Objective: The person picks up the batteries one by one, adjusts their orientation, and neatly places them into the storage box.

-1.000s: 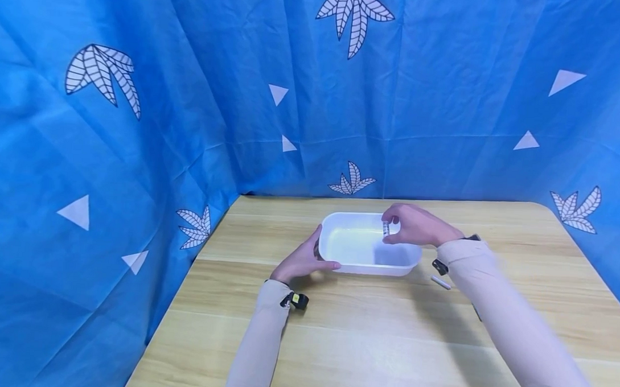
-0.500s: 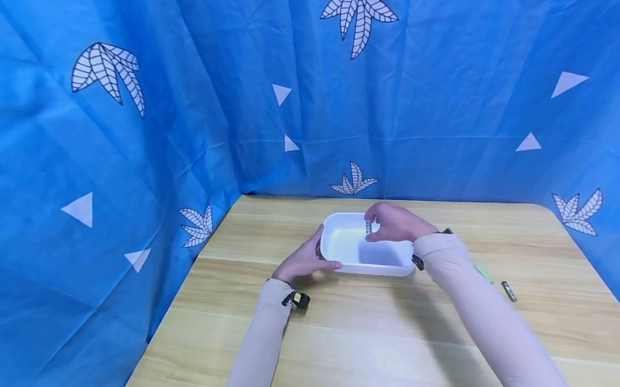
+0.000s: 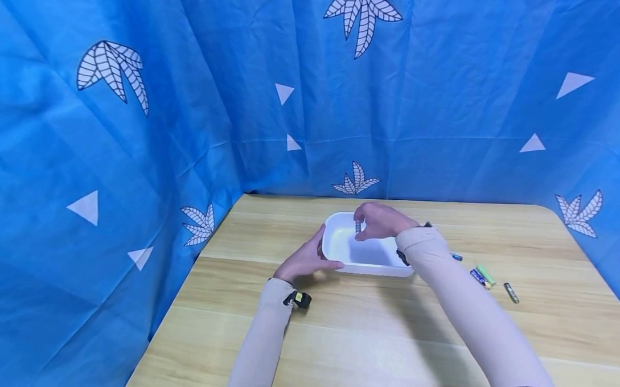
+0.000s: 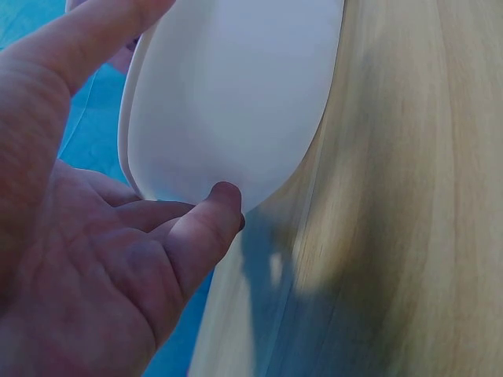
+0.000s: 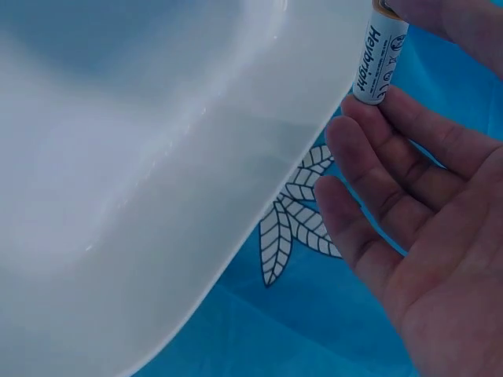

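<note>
My right hand [image 3: 383,220] pinches a small white-wrapped battery [image 3: 358,226] end to end, over the inside of a white plastic tub [image 3: 371,270]. Close up in the right wrist view, the battery [image 5: 380,63] carries dark lettering, with a thumb at its top end and a fingertip at its lower end. Other fingers of that hand are half bent beside the tub's rim. At the tub's left end, my left hand [image 3: 307,262] grips it with the thumb along the front side. Part of the tub's right side is behind the right hand and sleeve.
Right of the right forearm lie several loose batteries on the wooden table: a green one [image 3: 486,274], a blue one [image 3: 477,277], a dark one [image 3: 511,293] and another blue one [image 3: 457,257], partly behind the sleeve. A blue patterned curtain [image 3: 271,118] hangs behind and at left.
My right hand has moved left across the tub with the battery pinched. Batteries behind the right forearm have come into sight, while a white stick-like piece is now hidden. My left hand stays put.
</note>
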The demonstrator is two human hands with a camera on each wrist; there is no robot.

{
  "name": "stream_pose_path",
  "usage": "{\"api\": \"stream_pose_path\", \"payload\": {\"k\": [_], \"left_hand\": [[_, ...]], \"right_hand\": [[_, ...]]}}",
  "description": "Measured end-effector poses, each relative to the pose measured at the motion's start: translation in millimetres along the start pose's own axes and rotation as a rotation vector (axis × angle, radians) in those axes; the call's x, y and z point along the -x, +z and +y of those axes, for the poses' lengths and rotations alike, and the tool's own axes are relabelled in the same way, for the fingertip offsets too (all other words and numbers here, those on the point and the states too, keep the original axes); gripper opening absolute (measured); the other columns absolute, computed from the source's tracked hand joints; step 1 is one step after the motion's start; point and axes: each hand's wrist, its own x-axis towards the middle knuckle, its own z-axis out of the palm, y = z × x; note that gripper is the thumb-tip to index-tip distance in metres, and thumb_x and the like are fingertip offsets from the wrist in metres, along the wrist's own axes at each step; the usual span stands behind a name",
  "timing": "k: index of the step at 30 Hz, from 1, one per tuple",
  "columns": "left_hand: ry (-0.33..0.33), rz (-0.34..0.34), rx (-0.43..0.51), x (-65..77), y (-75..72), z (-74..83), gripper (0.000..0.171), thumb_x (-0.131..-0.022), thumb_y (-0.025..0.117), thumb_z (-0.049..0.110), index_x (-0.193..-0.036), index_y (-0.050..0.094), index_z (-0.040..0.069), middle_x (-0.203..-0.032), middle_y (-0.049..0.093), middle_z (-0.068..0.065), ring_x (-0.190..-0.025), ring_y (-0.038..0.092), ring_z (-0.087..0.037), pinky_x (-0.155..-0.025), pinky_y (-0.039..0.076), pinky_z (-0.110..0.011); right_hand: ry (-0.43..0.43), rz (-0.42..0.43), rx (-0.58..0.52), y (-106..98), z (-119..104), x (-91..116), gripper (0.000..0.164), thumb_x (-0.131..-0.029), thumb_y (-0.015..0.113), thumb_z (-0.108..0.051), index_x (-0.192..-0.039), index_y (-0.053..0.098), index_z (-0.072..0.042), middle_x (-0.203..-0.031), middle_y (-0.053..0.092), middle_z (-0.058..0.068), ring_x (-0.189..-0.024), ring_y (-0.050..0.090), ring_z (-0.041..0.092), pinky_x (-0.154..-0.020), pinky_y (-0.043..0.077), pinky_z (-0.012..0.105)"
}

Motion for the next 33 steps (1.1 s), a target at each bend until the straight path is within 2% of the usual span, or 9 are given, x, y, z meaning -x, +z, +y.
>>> {"api": "stream_pose_path", "payload": {"k": [11, 20, 26, 33], "left_hand": [[0.025, -0.010, 0.009, -0.1, -1.9, -3.0, 0.124, -0.075, 0.092, 0.044, -0.166, 0.009, 0.038, -0.164, 0.041, 0.007, -0.140, 0.053, -0.020, -0.120, 0.043, -0.049], [0.036, -0.007, -0.004, 0.6, -3.4, -3.4, 0.121, -0.076, 0.092, 0.042, -0.166, 0.011, 0.037, -0.162, 0.044, 0.007, -0.141, 0.053, -0.020, -0.120, 0.043, -0.050], [0.033, -0.011, 0.004, 1.0, -2.7, -1.2, 0.123, -0.076, 0.092, 0.042, -0.167, 0.010, 0.035, -0.164, 0.042, 0.000, -0.138, 0.054, -0.022, -0.118, 0.045, -0.051], [0.037, -0.013, 0.012, 0.9, -2.5, -3.5, 0.124, -0.076, 0.092, 0.043, -0.167, 0.008, 0.035, -0.163, 0.041, -0.001, -0.136, 0.055, -0.023, -0.117, 0.047, -0.049]], "right_hand": [[-0.004, -0.053, 0.019, 15.0, -6.2, -18.9, 0.053, -0.085, 0.083, -0.027, -0.128, 0.069, 0.001, -0.125, 0.073, 0.016, -0.116, 0.068, 0.030, -0.107, 0.055, 0.048], [0.043, -0.090, 0.100, 24.8, -21.0, -32.9, 0.048, -0.084, 0.085, -0.024, -0.125, 0.071, -0.003, -0.120, 0.074, 0.011, -0.106, 0.068, 0.025, -0.103, 0.057, 0.045], [0.076, -0.139, 0.134, 32.6, -25.1, -41.9, 0.047, -0.086, 0.084, -0.026, -0.127, 0.070, -0.007, -0.122, 0.073, 0.009, -0.102, 0.067, 0.022, -0.101, 0.058, 0.043], [0.061, -0.150, 0.167, 42.4, -25.9, -49.3, 0.039, -0.083, 0.085, -0.022, -0.117, 0.071, -0.008, -0.112, 0.075, 0.006, -0.090, 0.064, 0.018, -0.091, 0.059, 0.035]]}}
